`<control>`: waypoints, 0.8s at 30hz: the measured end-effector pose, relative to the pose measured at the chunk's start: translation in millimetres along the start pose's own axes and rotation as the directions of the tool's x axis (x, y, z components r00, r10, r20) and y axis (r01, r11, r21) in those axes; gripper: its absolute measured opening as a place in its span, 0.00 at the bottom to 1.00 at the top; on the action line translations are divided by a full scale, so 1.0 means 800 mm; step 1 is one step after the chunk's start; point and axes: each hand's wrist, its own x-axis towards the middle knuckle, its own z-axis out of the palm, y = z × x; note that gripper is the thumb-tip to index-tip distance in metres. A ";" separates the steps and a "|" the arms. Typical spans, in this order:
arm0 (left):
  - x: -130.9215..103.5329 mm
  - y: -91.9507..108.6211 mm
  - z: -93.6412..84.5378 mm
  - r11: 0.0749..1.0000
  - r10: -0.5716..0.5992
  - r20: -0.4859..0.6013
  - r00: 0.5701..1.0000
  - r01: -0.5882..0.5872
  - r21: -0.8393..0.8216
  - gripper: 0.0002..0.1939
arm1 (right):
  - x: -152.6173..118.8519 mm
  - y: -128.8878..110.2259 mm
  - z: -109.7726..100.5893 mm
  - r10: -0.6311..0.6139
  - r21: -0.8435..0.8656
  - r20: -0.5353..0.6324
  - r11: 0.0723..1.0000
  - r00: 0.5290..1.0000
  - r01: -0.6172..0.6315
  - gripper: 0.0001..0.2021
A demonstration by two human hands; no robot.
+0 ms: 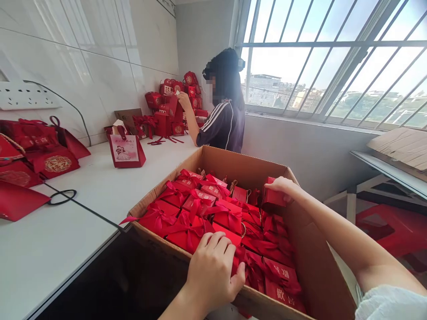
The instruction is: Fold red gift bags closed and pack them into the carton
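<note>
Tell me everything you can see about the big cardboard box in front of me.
The cardboard box is plain brown corrugated card, open at the top, its flaps folded outward. It sits at the edge of the white counter. Inside, it is packed nearly full with small red gift boxes tied with red ribbon bows, some bearing gold characters. The left hand rests over the near wall onto the boxes inside; the right hand holds one red box at the far right corner.
</note>
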 end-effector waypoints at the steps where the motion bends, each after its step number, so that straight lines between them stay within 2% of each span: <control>1: 0.000 0.000 0.000 1.000 -0.002 0.003 1.000 0.002 0.001 0.11 | 0.007 -0.004 0.003 0.016 -0.031 0.068 0.999 0.998 -0.014 0.28; 4: -0.002 -0.001 0.002 1.000 -0.004 0.004 1.000 0.004 0.007 0.10 | 0.027 -0.014 0.013 0.027 -0.072 0.163 0.997 0.986 -0.016 0.30; 9: -0.002 0.001 0.005 1.000 0.005 -0.031 0.999 -0.004 0.028 0.09 | 0.057 -0.017 0.045 0.073 -0.145 0.190 0.988 0.979 -0.046 0.31; 18: -0.003 -0.003 0.012 0.993 0.059 -0.138 0.989 -0.044 0.110 0.07 | 0.083 -0.018 0.114 0.092 -0.203 0.046 0.976 0.995 -0.081 0.23; 21: -0.001 -0.004 0.016 0.991 0.065 -0.163 0.985 -0.045 0.126 0.06 | 0.084 -0.010 0.126 0.067 -0.205 0.020 0.977 0.998 -0.062 0.21; 24: 0.001 -0.004 0.019 0.990 0.064 -0.185 0.981 -0.040 0.134 0.07 | 0.086 0.002 0.126 -0.013 -0.196 0.009 0.981 1.000 0.014 0.19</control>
